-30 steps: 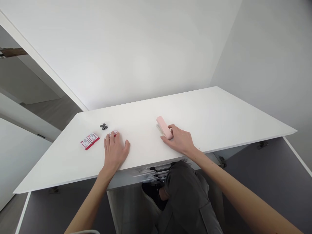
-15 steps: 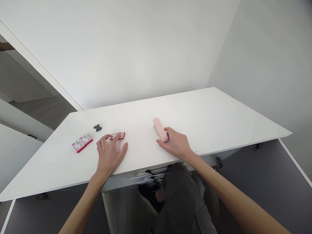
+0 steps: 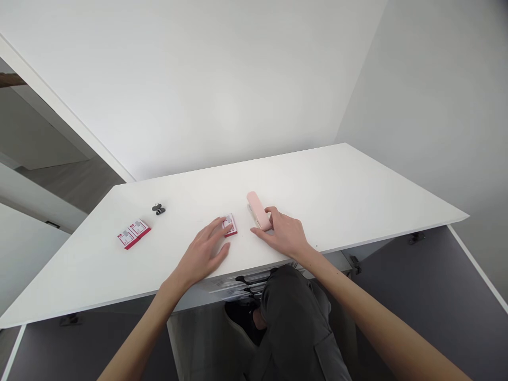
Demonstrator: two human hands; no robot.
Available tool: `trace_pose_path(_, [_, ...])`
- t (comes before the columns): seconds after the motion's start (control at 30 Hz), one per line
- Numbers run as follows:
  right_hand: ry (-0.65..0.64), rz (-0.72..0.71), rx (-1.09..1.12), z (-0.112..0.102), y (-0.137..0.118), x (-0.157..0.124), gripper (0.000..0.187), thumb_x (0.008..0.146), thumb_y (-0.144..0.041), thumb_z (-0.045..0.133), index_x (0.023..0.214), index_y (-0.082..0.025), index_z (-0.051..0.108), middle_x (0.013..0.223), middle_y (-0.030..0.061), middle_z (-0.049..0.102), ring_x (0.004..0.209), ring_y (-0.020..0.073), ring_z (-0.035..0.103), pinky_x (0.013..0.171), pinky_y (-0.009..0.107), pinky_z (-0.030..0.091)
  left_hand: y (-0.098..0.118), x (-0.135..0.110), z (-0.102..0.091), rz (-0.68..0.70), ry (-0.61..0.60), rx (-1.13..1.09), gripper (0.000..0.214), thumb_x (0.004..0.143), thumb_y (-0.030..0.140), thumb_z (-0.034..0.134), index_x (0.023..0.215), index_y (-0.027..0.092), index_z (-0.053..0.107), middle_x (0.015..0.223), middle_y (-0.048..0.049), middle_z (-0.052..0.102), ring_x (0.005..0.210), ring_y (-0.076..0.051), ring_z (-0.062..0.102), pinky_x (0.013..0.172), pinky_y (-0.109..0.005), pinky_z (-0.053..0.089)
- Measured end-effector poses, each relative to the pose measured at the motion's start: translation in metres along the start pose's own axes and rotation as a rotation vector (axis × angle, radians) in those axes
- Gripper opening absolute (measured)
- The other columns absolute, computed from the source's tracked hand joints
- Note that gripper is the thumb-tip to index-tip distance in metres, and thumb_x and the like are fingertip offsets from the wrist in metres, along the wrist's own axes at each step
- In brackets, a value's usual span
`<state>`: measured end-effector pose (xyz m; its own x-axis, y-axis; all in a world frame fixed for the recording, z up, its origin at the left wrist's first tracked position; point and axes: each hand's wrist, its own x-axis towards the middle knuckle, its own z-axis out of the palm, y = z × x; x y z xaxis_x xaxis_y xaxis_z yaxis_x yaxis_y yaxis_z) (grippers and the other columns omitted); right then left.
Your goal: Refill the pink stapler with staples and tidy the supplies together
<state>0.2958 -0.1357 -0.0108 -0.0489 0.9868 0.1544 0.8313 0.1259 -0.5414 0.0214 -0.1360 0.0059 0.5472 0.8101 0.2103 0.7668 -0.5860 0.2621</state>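
My right hand [image 3: 281, 231] is closed around the near end of a pale pink stapler [image 3: 258, 211], which lies on the white tabletop with its far end angled to the left. The thumb is on the stapler's left side and the fingers on its right. My left hand [image 3: 203, 252] is open, thumb apart, its fingertips resting on a small red and white box [image 3: 230, 225] just left of the stapler; the fingers hide part of the box. Farther left lie two more red and white boxes [image 3: 134, 234], side by side, and black binder clips [image 3: 158, 208].
The white tabletop [image 3: 337, 190] meets a pale wall [image 3: 238, 79] at the back. Below its front edge are drawers with black handles [image 3: 254, 277], open cabinet doors [image 3: 428, 296] and my bent leg [image 3: 296, 323].
My left hand has slid the small box to the right, closer to the stapler, and the box has turned. My right hand stays on the stapler, which has hardly moved.
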Motion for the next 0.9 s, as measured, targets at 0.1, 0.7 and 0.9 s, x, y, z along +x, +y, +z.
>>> trace_pose_path(0.1, [-0.022, -0.02, 0.019, -0.003, -0.001, -0.001, 0.055, 0.095, -0.065, 0.063, 0.131, -0.024, 0.053, 0.104, 0.0045, 0.079, 0.094, 0.0263, 0.076, 0.069, 0.033, 0.045, 0.012, 0.01, 0.004, 0.064, -0.043, -0.02, 0.054, 0.108, 0.044, 0.043, 0.16, 0.032, 0.047, 0.173, -0.0041, 0.037, 0.156, -0.028, 0.041, 0.129, -0.052, 0.037])
trace_pose_path(0.7, [-0.045, -0.013, 0.094, -0.005, 0.002, -0.002, 0.053, 0.094, -0.065, 0.065, 0.128, -0.026, 0.058, 0.092, -0.0015, 0.075, 0.084, 0.0205, 0.073, 0.069, 0.031, 0.044, -0.003, 0.009, 0.002, 0.019, 0.022, 0.031, 0.072, 0.108, 0.052, 0.043, 0.172, 0.029, 0.019, 0.18, -0.0068, 0.014, 0.167, -0.03, 0.014, 0.133, -0.054, 0.025])
trace_pose_path(0.9, [-0.05, 0.002, 0.181, -0.007, 0.002, -0.004, 0.047, 0.108, -0.061, 0.039, 0.133, -0.024, 0.054, 0.093, -0.0003, 0.077, 0.081, 0.0206, 0.072, 0.073, 0.033, 0.047, -0.09, -0.033, -0.035, -0.396, 0.279, 0.273, 0.074, 0.102, 0.059, 0.04, 0.16, 0.013, 0.043, 0.176, -0.0201, 0.024, 0.165, -0.04, 0.011, 0.132, -0.063, 0.017])
